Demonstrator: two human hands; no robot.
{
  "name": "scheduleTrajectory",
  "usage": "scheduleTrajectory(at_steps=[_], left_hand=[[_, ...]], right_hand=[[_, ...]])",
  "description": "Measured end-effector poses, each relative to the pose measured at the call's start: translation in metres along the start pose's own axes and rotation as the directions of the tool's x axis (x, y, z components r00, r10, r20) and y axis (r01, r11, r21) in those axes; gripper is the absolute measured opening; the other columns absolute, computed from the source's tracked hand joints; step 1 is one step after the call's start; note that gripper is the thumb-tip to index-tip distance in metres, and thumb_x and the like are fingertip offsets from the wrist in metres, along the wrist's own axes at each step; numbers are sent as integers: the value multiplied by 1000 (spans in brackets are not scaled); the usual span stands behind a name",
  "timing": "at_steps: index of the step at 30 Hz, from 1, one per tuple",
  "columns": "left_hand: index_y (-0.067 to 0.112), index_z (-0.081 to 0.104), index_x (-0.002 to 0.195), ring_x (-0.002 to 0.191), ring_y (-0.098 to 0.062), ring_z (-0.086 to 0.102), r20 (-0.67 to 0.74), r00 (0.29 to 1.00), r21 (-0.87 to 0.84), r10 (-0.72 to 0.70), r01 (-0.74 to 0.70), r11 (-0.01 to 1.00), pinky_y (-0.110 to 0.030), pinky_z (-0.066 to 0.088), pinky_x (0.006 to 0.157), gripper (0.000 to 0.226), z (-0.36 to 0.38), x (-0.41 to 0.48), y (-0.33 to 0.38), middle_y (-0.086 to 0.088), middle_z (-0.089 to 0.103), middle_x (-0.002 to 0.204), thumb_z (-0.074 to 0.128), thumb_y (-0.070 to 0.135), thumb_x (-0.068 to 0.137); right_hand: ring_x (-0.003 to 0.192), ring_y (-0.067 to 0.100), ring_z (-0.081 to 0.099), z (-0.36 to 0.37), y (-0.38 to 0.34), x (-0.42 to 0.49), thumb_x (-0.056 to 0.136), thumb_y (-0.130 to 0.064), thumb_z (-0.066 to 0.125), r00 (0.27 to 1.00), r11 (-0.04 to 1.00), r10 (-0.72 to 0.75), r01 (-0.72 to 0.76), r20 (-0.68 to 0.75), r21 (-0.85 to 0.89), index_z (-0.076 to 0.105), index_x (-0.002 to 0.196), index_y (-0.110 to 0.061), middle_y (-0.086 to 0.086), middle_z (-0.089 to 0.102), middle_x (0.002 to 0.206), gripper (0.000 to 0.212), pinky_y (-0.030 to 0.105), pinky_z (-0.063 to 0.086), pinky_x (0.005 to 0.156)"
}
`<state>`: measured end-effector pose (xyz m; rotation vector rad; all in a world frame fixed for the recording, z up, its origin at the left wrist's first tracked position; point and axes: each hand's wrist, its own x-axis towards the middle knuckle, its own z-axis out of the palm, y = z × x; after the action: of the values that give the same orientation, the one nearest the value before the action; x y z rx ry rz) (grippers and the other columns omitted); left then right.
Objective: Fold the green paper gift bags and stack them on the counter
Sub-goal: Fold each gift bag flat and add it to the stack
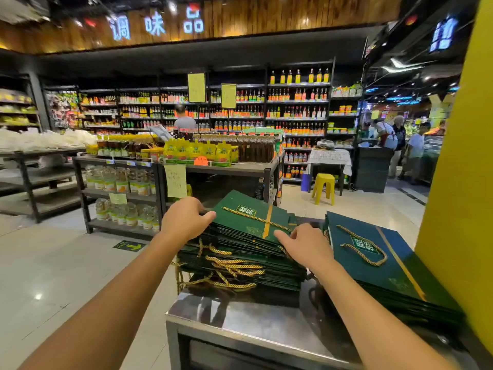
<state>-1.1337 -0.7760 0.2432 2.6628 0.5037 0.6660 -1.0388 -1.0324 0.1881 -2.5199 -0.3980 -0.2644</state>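
Observation:
A tall stack of flat green paper gift bags [248, 252] with gold rope handles sits on a shiny steel counter [240, 324]. My left hand [186, 218] grips the stack's far left edge, thumb on the top bag [248, 217]. My right hand [304, 245] holds the stack's right side, fingers curled over the top bag's near edge. A second, lower stack of green bags [386, 265] lies to the right on the same counter.
A yellow pillar [458, 182] stands hard against the counter's right side. Shelving with bottles and jars [176, 166] lies just beyond the counter. A yellow stool [323, 188] stands on the tiled floor farther back. People stand at the far right and by the back shelves.

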Motion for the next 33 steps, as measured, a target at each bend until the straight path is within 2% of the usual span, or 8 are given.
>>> scheduleTrajectory(at_steps=[2, 6, 12, 15, 20, 23, 28, 33], left_hand=[[18, 53, 60, 49, -24, 52, 42, 998, -34, -39, 40, 999, -24, 36, 49, 48, 7, 0, -9, -3, 53, 53, 59, 47, 98], [30, 77, 90, 108, -30, 64, 12, 995, -183, -94, 95, 979, -50, 53, 96, 27, 19, 1, -20, 0, 76, 101, 65, 54, 91], [28, 76, 104, 119, -29, 58, -64, 982, -478, -175, 123, 869, -57, 46, 104, 27, 17, -15, -16, 4, 72, 109, 71, 47, 84], [18, 73, 114, 112, -22, 61, -35, 983, -638, -178, 115, 761, -46, 50, 101, 29, 7, -33, -2, -1, 70, 112, 76, 33, 89], [15, 70, 112, 102, -19, 66, 74, 995, -789, -62, 96, 607, -28, 51, 81, 25, 3, -73, 24, -4, 72, 105, 77, 23, 89], [12, 68, 113, 108, -23, 68, 220, 975, -866, 31, 181, 467, -35, 53, 93, 36, 15, -94, 35, -8, 71, 112, 81, 28, 84], [4, 58, 126, 112, -29, 70, 398, 891, -915, 219, 371, 157, -38, 57, 92, 38, 43, -119, 67, -14, 70, 123, 64, 28, 97], [10, 55, 132, 93, -21, 75, 463, 861, -884, 211, 431, 178, -30, 60, 67, 31, 68, -132, 96, -14, 75, 114, 58, 9, 101]], right_hand=[[72, 23, 66, 3, -1, 1, 84, -80, 47, 999, 999, 32, -32, -7, 9, 65, 80, -15, 2, 65, 74, 68, 41, 59, 74], [69, 23, 63, 4, -8, -6, 88, -65, 59, 999, 996, 39, -37, -21, 82, 57, 68, -14, 0, 55, 64, 55, 41, 55, 71], [91, 29, 63, -14, -18, -33, 90, -45, 70, 990, 955, 54, -13, -133, 295, 65, 101, -1, 14, 68, 93, 45, 40, 51, 83], [84, 23, 68, -34, -21, -49, 91, -34, 74, 985, 843, 116, -28, -131, 538, 61, 113, -5, 10, 67, 94, 39, 39, 55, 80], [82, 23, 77, -63, -4, -80, 95, -7, 67, 979, 367, 203, -42, -36, 929, 52, 118, -9, 5, 78, 90, 28, 43, 62, 85], [89, 25, 77, -78, 21, -107, 95, 1, 64, 971, 164, 240, -28, -12, 986, 54, 117, -7, 8, 78, 91, 25, 32, 64, 70], [95, 27, 76, -85, 68, -142, 95, 3, 61, 956, 131, 292, -51, 11, 990, 51, 124, -4, 16, 76, 107, 31, 33, 64, 69], [98, 29, 75, -88, 100, -168, 93, 5, 63, 954, 200, 295, -107, 44, 974, 49, 130, -10, 11, 77, 105, 42, 36, 64, 68]])
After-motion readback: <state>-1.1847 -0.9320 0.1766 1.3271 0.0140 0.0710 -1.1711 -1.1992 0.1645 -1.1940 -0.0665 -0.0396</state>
